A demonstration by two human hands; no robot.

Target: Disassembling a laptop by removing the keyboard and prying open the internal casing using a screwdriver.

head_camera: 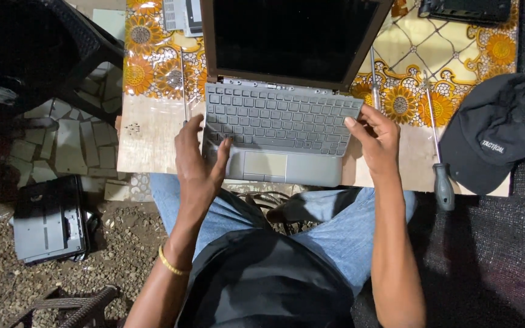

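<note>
Your left hand [197,159] rests on the front left corner of a small grey laptop [274,136], fingers curled loosely, thumb lying on the palm rest beside the touchpad [265,164]. Your right hand [377,140] cups the laptop's right edge, fingers bent, fingertips touching the keyboard's [281,118] right end; neither hand closes around anything. The laptop sits open between your hands, its dark screen [293,36] tilted away from you, near the front edge of a low table [147,140] with a flowered yellow covering. A thin tool [183,85] lies just beside your left hand. Two screwdrivers lie to your right: one [374,79] just past your right hand, a long one [436,140] further out, its handle overhanging the table edge. A black cap [496,130] covers the right corner. A dark device [50,220] lies on gravel to your left, well apart.
</note>
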